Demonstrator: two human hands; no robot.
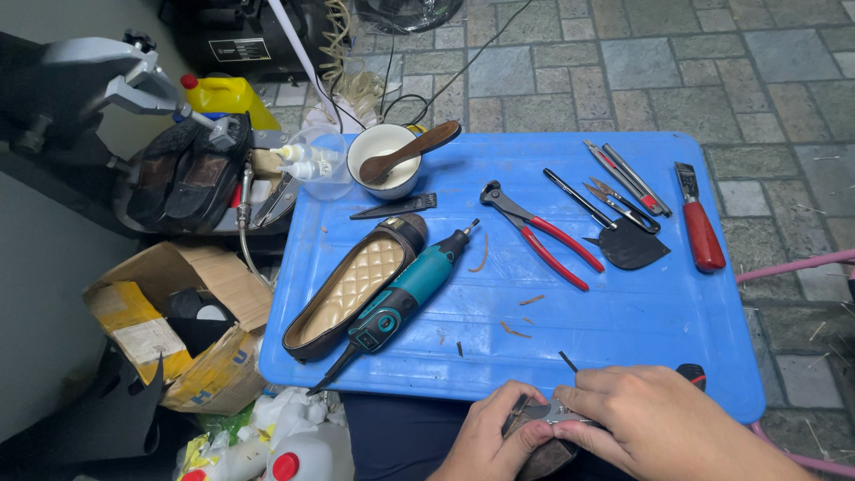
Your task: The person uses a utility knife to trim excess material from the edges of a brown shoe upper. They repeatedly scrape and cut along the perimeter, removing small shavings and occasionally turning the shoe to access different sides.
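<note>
While both hands pinch a small dark heel piece (534,436) at the tabletop's (623,312) near edge, tools lie spread beyond.

Left hand (499,436) and right hand (659,423) each close their grip on the piece, fingers together from opposite sides, likely to steady it over the lap. A rotary tool (401,294) and quilted shoe (352,285) lie side by side, touching; red pliers (543,236) lie farther right.

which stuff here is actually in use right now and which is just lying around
In use:
left hand
right hand
small dark piece pinched between them
metal tool pressed on it

Lying about on the blue tray:
shoe
teal rotary tool
red-handled pincers
red-handled scraper
white bowl with wooden spoon
</note>
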